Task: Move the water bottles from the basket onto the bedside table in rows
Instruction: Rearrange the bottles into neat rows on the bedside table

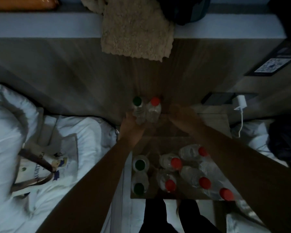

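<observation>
Two clear water bottles stand side by side at the back of the wooden bedside table (213, 118): a green-capped bottle (138, 106) and a red-capped bottle (154, 108). My left hand (130, 122) wraps the lower body of the green-capped one. To the right of the red-capped bottle, a small gap away, my right hand (179, 113) is blurred and holds nothing. The brown basket (158, 142) below holds several bottles, two with green caps (139, 163) on its left and several with red caps (176, 163) leaning on its right.
A printed tote bag (45, 162) lies on the white bed at left. A white charger (241, 101) with its cable hangs at the table's right. A beige fuzzy blanket (134, 31) drapes over the headboard ledge. Dark clothing (284, 140) lies on the right bed.
</observation>
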A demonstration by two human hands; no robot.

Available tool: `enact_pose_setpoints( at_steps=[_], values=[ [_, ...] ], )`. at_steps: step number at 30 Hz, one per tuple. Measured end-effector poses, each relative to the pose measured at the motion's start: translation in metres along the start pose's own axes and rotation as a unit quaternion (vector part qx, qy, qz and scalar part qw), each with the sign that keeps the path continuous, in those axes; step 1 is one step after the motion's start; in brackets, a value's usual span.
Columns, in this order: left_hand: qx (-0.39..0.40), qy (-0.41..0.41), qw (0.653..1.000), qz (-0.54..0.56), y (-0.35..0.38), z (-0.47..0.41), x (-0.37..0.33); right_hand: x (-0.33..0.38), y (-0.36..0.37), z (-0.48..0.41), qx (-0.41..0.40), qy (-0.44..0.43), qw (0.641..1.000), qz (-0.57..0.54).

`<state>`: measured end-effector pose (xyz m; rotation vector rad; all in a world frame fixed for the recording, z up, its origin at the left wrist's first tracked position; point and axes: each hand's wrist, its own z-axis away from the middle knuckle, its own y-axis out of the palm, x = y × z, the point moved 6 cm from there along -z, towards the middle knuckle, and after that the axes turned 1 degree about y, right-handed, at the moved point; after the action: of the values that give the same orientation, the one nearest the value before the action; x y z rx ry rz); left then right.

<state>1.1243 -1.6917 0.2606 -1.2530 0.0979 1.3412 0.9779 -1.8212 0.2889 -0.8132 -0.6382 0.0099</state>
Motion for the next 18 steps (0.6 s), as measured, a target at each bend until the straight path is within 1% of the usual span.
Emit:
enact_pose_setpoints(
  at_steps=[2,5,7,9,10,12,13,16,18],
  values=[
    [0.01,0.005,1.0,-0.017,0.005,0.021,-0.008,-0.02,-0.014,0.025,-0.022,0.019,0.998,-0.055],
    [0.029,0.029,0.998,-0.042,0.02,0.052,-0.025,-0.049,-0.033,0.065,-0.04,0.012,0.999,-0.013],
    [0.05,0.062,0.995,-0.065,0.031,0.072,-0.039,-0.068,-0.042,0.085,-0.029,0.009,0.999,0.014],
    [0.068,0.072,0.991,-0.087,0.04,0.091,-0.049,-0.081,-0.047,0.099,-0.019,0.0,0.999,0.038],
    [0.069,0.073,0.989,-0.11,0.044,0.101,-0.054,-0.089,-0.047,0.104,-0.013,-0.001,0.999,0.048],
    [0.044,0.1,0.98,-0.167,0.054,0.118,-0.062,-0.096,-0.046,0.115,0.009,-0.006,0.998,0.062],
    [0.046,0.113,0.973,-0.196,0.062,0.123,-0.062,-0.098,-0.045,0.119,0.018,-0.013,0.997,0.068],
    [0.072,0.103,0.951,-0.282,0.077,0.132,-0.061,-0.103,-0.039,0.125,0.048,-0.042,0.996,0.055],
    [0.066,0.098,0.952,-0.281,0.081,0.137,-0.063,-0.106,-0.033,0.128,0.069,-0.067,0.993,0.066]
  ],
)
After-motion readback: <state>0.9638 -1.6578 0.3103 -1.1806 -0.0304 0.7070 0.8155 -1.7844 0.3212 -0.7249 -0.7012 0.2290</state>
